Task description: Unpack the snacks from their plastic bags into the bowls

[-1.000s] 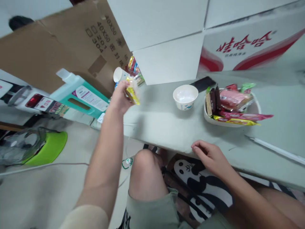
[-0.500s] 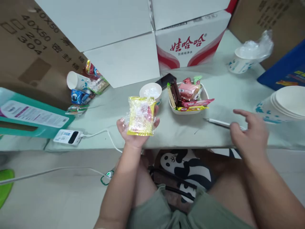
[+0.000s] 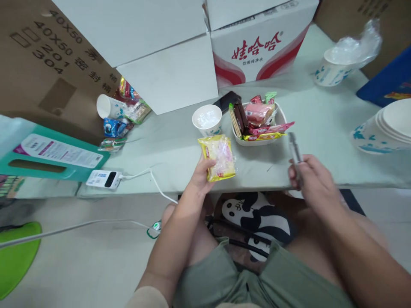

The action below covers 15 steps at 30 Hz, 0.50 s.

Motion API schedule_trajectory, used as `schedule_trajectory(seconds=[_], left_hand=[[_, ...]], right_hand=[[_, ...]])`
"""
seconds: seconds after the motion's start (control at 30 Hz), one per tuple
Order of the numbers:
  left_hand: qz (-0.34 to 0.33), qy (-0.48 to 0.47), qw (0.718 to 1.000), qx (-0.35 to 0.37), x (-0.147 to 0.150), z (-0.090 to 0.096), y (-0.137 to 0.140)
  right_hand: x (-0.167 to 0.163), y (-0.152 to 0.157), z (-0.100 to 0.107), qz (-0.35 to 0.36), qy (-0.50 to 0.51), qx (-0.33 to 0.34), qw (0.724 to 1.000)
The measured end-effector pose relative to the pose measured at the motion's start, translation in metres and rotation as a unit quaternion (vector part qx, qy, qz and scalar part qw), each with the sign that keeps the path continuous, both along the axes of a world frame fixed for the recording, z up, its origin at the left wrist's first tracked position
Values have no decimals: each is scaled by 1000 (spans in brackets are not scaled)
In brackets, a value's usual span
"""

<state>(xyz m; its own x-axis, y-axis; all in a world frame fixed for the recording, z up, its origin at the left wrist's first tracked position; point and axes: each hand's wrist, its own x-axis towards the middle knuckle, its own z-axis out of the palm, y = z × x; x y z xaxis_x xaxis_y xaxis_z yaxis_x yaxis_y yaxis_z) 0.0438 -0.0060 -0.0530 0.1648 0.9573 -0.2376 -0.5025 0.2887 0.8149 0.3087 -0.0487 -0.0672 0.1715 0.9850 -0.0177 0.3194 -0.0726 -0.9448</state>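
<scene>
The yellow snack packet (image 3: 218, 157) is standing tallish, long axis running roughly away from the person with the top edge tipped a bit left toward the paper cup (image 3: 207, 120). It hangs over the near edge of the pale green surface (image 3: 180, 147), pinched at its lower left corner by the left hand (image 3: 199, 175), thumb on the front, other fingers hidden behind the wrapper. Print on the packet is too blurry to read, just pink and white stuff showing through the clear middle. The right hand (image 3: 310, 179) is curled around a slim grey tool (image 3: 294, 152) that pokes up and away toward the white tray of snacks (image 3: 278, 114); its lower end disappears inside the fist and it's smeared by motion, so can't say if it's a cutter or a pen. The packet sits well left of that hand, with bare surface between them, and just in front of the cup and tray. A dark phone (image 3: 226, 101) peeks out behind the cup, mostly covered. The stack of paper bowls (image 3: 385, 130) is cut off at the right edge.
</scene>
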Motion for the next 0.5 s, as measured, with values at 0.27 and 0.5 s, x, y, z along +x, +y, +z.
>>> schedule_trajectory(seconds=[0.27,0.5], left_hand=[[29,132,986,102,1,-23,12],[82,92,989,82,-6,-22,14]], right_hand=[[-82,17,0,149,0,34,988],[-84,28,-1,146,-143,82,975]])
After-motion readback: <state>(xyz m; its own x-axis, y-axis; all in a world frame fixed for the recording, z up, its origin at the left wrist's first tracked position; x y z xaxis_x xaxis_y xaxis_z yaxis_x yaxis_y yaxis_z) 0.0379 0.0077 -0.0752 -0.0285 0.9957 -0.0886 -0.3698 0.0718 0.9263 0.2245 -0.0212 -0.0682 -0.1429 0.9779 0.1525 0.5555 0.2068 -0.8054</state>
